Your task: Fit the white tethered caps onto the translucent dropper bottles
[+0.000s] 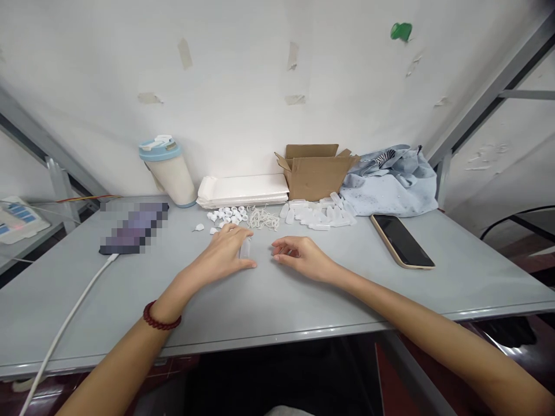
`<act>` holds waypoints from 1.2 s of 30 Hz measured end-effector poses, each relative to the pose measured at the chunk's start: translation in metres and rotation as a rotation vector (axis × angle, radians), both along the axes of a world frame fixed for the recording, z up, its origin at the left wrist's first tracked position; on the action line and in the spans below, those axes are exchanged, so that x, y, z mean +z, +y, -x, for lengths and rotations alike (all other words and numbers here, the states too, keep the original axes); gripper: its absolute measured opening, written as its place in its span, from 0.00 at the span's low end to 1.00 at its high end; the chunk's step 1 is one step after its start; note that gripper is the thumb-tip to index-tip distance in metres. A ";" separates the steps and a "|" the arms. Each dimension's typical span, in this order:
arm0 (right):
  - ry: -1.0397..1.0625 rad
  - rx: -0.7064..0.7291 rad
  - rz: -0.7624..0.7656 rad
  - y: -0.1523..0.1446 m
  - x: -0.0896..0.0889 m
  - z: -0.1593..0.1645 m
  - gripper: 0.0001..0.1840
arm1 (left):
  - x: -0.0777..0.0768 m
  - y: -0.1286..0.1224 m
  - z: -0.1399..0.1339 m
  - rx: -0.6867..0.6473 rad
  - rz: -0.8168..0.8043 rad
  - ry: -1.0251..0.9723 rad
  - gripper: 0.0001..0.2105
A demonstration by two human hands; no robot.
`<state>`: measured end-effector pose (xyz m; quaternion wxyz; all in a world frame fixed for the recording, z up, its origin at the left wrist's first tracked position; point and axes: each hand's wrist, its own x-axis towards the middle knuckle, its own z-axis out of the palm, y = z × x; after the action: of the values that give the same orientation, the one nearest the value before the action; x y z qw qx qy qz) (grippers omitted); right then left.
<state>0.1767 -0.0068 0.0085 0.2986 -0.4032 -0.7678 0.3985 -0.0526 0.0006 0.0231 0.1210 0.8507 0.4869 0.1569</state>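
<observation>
Head view: left hand (226, 249) spread around clear tube (245, 248), contact unclear; right hand (304, 258) narrowly curled, contents unclear.

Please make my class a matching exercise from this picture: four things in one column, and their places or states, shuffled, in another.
Things
1. brown cardboard box
2. cream tumbler with a light-blue lid
3. small clear plastic tube
4. black-screened phone with a tan edge

Places or states
A. between the thumb and fingers of the left hand
B. lying flat, to the right of the right hand
C. flaps standing open
D. beside the left end of the flat white stack

Pairs: 1-C, 2-D, 3-A, 4-B
</observation>
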 end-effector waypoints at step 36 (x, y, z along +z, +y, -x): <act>0.644 0.068 0.476 0.003 0.008 -0.003 0.21 | 0.002 -0.014 -0.036 -0.242 -0.378 -0.475 0.21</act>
<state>0.1792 -0.0038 0.0163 0.4090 -0.2899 -0.5339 0.6809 -0.0163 -0.0138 0.0252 0.0886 0.8495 0.3025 0.4230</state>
